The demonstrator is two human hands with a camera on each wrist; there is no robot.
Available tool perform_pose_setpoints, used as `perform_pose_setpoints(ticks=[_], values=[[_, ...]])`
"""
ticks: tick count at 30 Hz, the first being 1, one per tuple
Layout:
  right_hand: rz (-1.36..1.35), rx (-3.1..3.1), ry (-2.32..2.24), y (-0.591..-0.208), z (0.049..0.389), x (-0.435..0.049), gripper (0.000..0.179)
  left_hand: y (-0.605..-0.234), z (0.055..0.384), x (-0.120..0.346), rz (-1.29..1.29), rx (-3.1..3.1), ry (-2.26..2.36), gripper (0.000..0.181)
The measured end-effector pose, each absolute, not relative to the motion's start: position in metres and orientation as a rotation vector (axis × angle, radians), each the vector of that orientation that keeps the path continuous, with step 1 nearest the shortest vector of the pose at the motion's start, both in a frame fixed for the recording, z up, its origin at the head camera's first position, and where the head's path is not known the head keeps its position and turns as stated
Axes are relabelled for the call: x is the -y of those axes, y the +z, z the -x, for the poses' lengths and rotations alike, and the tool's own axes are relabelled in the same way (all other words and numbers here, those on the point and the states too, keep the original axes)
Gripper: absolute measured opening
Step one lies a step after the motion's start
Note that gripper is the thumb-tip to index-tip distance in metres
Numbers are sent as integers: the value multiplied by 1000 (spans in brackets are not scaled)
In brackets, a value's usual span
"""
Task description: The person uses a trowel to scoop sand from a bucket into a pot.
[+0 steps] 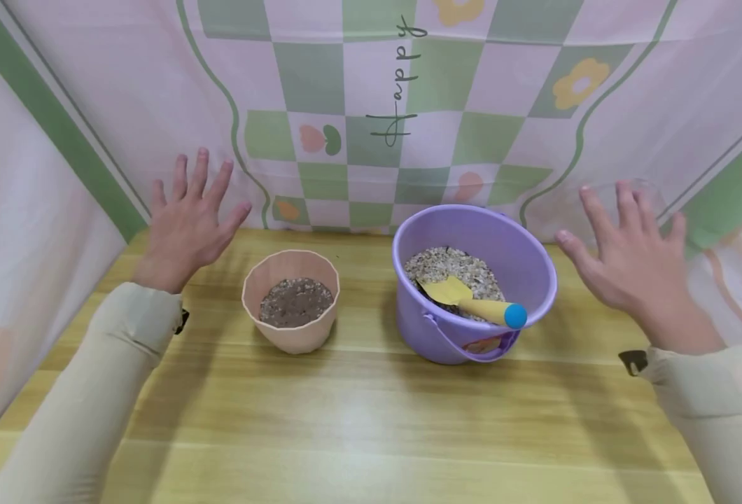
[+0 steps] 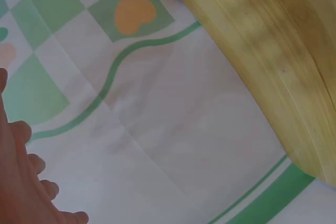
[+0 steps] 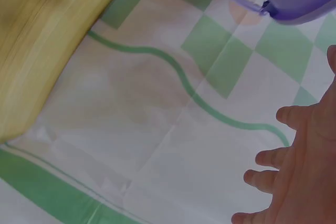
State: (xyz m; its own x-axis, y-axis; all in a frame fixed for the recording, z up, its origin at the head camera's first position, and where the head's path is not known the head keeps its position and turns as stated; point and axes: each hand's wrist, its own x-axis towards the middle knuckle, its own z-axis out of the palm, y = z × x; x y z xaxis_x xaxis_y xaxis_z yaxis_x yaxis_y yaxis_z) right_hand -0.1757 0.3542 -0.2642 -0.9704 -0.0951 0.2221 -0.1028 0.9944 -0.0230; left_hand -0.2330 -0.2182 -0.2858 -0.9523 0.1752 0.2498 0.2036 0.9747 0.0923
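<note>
My left hand (image 1: 188, 224) is raised with spread fingers, to the left of a pink pot (image 1: 298, 337) and apart from it. Dark brown soil (image 1: 295, 302) fills part of that pot. On the other side my right hand (image 1: 638, 262) also has its fingers spread, held to the right of a purple bucket (image 1: 428, 336) without touching it. Inside the bucket lies pale, coarse grit (image 1: 465, 269). A toy shovel (image 1: 484, 308) with a yellow blade and a blue-ended handle rests on the grit, its handle leaning over the near rim. Neither hand holds anything.
Pot and bucket stand side by side toward the back of a wooden table (image 1: 346, 420). A checked cloth curtain (image 1: 371, 91) hangs right behind them, with more cloth at the left and right sides. The bucket's handle (image 1: 453, 339) hangs down at its front.
</note>
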Motion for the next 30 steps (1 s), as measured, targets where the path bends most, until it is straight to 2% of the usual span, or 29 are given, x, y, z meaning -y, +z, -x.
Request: perform_pose_setpoints(ticks=[12,30], values=[[-227,2855,165,-264,163,-335,72,-284,230,197,381,2900,-269,73],[-538,2669,381,-272,143,-306,56,-286,220,161,610,2831,-304,72]])
